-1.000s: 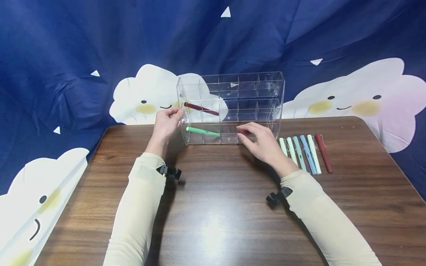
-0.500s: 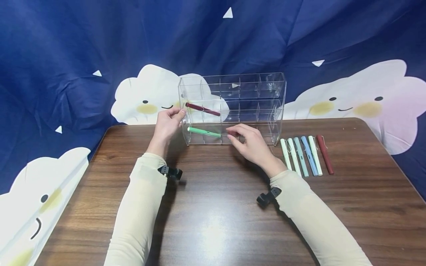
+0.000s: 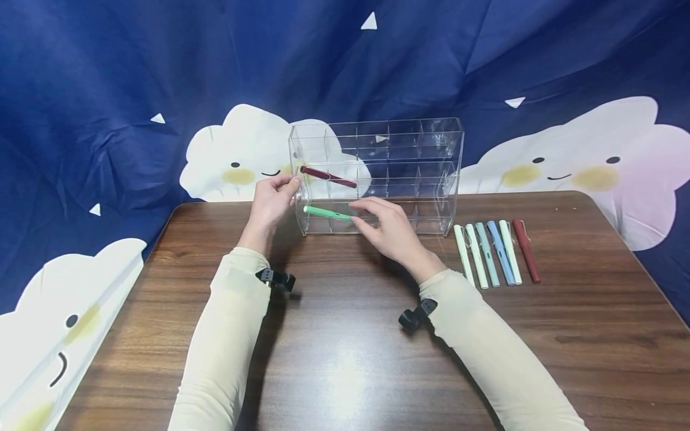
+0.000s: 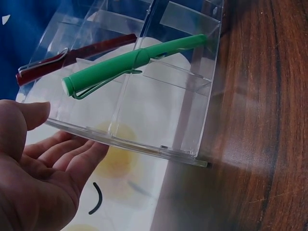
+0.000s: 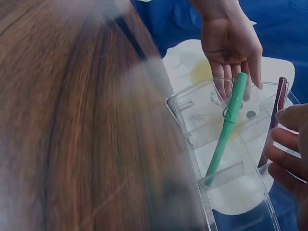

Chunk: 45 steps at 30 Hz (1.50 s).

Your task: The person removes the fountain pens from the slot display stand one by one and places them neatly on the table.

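Observation:
A clear acrylic organizer (image 3: 456,179) with rows of compartments stands at the back of the table. My left hand (image 3: 272,200) grips its left side wall, thumb at the front edge and fingers along the outside, as the left wrist view shows. A green pen (image 4: 110,72) lies slanted across the organizer's lower left compartments. Above it, a dark red pen (image 3: 329,176) slants across the middle row. My right hand (image 3: 385,227) is at the green pen's right end, thumb and fingers parted. Whether the thumb touches that pen I cannot tell.
Right of the organizer, several pens lie side by side on the brown wooden table (image 3: 334,335): pale green pens, a teal pen (image 3: 487,254), a blue pen (image 3: 501,252) and a red pen (image 3: 526,251). A dark blue curtain (image 3: 345,60) with clouds hangs behind.
My right hand has moved left along the organizer's front to the right end of the green pen. The left hand keeps its hold, and the pens stay where they were.

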Each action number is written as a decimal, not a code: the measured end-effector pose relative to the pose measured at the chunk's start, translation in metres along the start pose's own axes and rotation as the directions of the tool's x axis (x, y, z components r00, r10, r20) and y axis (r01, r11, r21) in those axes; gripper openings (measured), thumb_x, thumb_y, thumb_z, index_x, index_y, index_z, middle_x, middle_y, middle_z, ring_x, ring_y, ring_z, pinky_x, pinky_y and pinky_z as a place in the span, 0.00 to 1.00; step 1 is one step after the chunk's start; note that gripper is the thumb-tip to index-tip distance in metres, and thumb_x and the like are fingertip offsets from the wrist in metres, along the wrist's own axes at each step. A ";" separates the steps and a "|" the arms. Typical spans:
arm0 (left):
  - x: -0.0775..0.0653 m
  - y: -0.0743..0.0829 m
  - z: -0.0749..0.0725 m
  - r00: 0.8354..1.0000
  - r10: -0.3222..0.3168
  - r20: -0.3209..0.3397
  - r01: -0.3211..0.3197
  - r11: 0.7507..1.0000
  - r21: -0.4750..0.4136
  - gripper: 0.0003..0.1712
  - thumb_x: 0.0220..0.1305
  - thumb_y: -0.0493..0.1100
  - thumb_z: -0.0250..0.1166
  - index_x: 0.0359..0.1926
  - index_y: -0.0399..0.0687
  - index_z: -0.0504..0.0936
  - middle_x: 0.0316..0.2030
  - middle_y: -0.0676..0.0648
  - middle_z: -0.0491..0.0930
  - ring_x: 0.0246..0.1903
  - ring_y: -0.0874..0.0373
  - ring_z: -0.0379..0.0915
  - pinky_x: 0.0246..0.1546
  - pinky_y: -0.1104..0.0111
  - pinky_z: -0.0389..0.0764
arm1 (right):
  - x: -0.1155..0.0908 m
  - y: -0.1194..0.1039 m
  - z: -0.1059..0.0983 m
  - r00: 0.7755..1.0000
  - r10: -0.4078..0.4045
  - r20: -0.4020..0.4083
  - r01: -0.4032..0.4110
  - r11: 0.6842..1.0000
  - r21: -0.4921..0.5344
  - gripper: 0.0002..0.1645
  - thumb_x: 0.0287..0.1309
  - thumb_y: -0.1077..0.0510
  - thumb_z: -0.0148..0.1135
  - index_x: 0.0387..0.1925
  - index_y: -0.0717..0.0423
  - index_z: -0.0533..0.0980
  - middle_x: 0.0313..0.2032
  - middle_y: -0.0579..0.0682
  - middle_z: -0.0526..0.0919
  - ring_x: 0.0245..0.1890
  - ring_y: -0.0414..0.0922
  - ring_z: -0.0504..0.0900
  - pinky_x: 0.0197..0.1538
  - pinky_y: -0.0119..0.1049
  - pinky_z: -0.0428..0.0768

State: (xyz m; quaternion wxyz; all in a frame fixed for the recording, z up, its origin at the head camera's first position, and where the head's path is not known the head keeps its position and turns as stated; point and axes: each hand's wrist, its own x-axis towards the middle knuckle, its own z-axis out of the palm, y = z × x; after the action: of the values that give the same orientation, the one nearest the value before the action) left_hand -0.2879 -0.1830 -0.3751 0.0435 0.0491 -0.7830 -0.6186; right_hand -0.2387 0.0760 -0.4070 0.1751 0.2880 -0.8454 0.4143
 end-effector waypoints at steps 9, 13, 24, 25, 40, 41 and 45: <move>0.001 -0.001 0.001 1.000 0.008 -0.008 -0.008 1.000 0.006 0.22 0.79 0.43 0.65 0.63 0.30 0.83 0.57 0.26 0.85 0.36 0.63 0.82 0.36 0.76 0.84 | 0.009 -0.005 0.015 0.999 0.029 0.030 -0.029 1.000 0.004 0.21 0.68 0.61 0.73 0.61 0.61 0.84 0.60 0.58 0.89 0.64 0.56 0.86 0.72 0.51 0.81; 0.001 -0.002 0.001 1.000 0.009 -0.007 -0.009 1.000 0.009 0.22 0.80 0.43 0.65 0.63 0.30 0.83 0.57 0.25 0.85 0.37 0.62 0.83 0.37 0.77 0.85 | 0.011 -0.007 0.021 0.998 0.038 0.044 -0.038 0.999 -0.002 0.22 0.68 0.60 0.73 0.61 0.60 0.84 0.60 0.58 0.89 0.63 0.55 0.86 0.70 0.50 0.82; -0.001 -0.001 0.001 1.000 0.001 -0.013 -0.001 1.000 0.028 0.22 0.80 0.44 0.65 0.64 0.32 0.83 0.56 0.29 0.87 0.40 0.58 0.84 0.34 0.78 0.83 | 0.022 -0.008 0.039 0.992 0.081 0.092 -0.077 0.996 -0.050 0.23 0.70 0.57 0.72 0.64 0.57 0.83 0.62 0.57 0.88 0.64 0.56 0.86 0.71 0.51 0.82; -0.002 -0.001 0.001 1.000 0.003 -0.014 -0.003 1.000 0.030 0.22 0.80 0.44 0.65 0.64 0.32 0.83 0.56 0.29 0.88 0.39 0.58 0.84 0.34 0.78 0.82 | 0.023 -0.008 0.041 0.992 0.091 0.092 -0.085 0.995 -0.060 0.23 0.70 0.56 0.72 0.64 0.56 0.84 0.62 0.56 0.88 0.64 0.56 0.86 0.71 0.51 0.82; -0.003 -0.001 0.002 1.000 0.013 -0.016 -0.013 0.999 0.041 0.22 0.80 0.45 0.64 0.64 0.32 0.83 0.55 0.30 0.88 0.39 0.59 0.83 0.34 0.77 0.82 | 0.034 -0.016 0.058 0.957 0.278 0.081 -0.254 0.940 -0.227 0.23 0.69 0.49 0.74 0.63 0.44 0.86 0.58 0.49 0.92 0.55 0.52 0.90 0.59 0.52 0.86; -0.003 -0.001 0.002 1.000 0.012 -0.016 -0.011 0.999 0.040 0.22 0.80 0.45 0.64 0.64 0.32 0.83 0.56 0.30 0.88 0.39 0.59 0.83 0.34 0.77 0.82 | 0.034 -0.016 0.059 0.956 0.282 0.077 -0.258 0.938 -0.231 0.22 0.69 0.49 0.74 0.62 0.43 0.86 0.57 0.48 0.92 0.55 0.53 0.90 0.58 0.52 0.86; -0.002 -0.001 0.002 1.000 0.016 -0.017 -0.015 0.999 0.031 0.22 0.80 0.44 0.64 0.63 0.32 0.84 0.55 0.28 0.87 0.35 0.62 0.81 0.30 0.79 0.79 | 0.035 -0.016 0.061 0.956 0.287 0.066 -0.264 0.935 -0.237 0.18 0.69 0.49 0.75 0.58 0.43 0.88 0.53 0.47 0.93 0.51 0.53 0.91 0.53 0.53 0.86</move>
State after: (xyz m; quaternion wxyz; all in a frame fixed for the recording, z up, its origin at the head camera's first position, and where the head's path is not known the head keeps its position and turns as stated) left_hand -0.2859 -0.1813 -0.3767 0.0544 0.0490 -0.7924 -0.6056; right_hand -0.2590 0.0074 -0.4151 0.1046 0.1652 -0.9266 0.3213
